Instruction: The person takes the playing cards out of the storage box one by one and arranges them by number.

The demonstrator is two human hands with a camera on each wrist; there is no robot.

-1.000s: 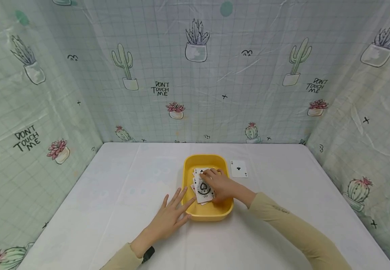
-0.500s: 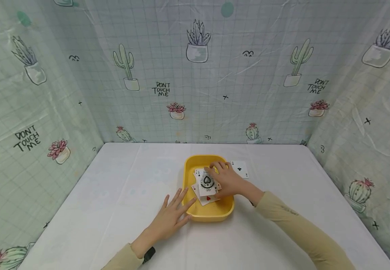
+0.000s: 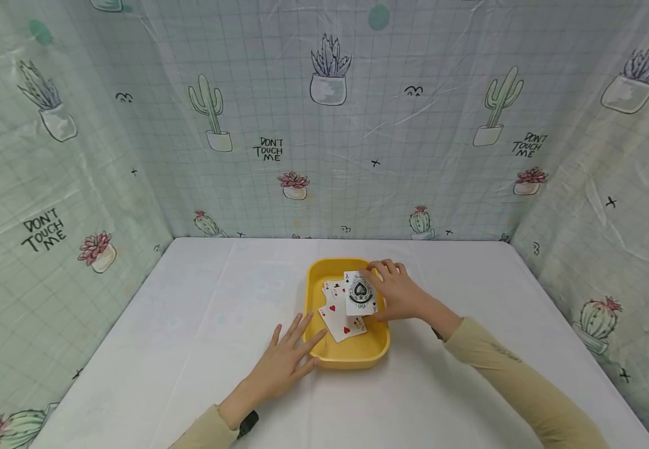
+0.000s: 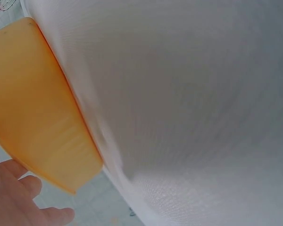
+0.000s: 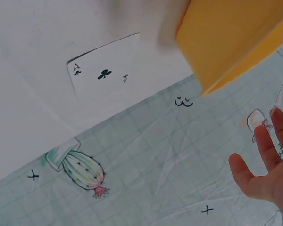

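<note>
My right hand (image 3: 401, 292) grips the ace of spades (image 3: 360, 293) by its right side, above the right part of a yellow tray (image 3: 346, 360). Below it in the tray lie several loose playing cards (image 3: 338, 321), overlapping, with a two of hearts on top. In the right wrist view the edge of the held card shows at the fingertips (image 5: 275, 113). My left hand (image 3: 280, 365) rests with fingers spread at the tray's near left rim. The left wrist view shows that hand (image 4: 19, 197) beside the tray's outer wall (image 4: 42, 108).
An ace of clubs (image 5: 104, 73) lies face up on the white table (image 3: 234, 299), right of the tray; in the head view my right hand hides it. A cloth backdrop (image 3: 324, 125) printed with cacti stands along the table's back and sides.
My right hand has lifted the ace of spades off the other cards and carried it to the right, uncovering the two of hearts. My left hand has stayed put.
</note>
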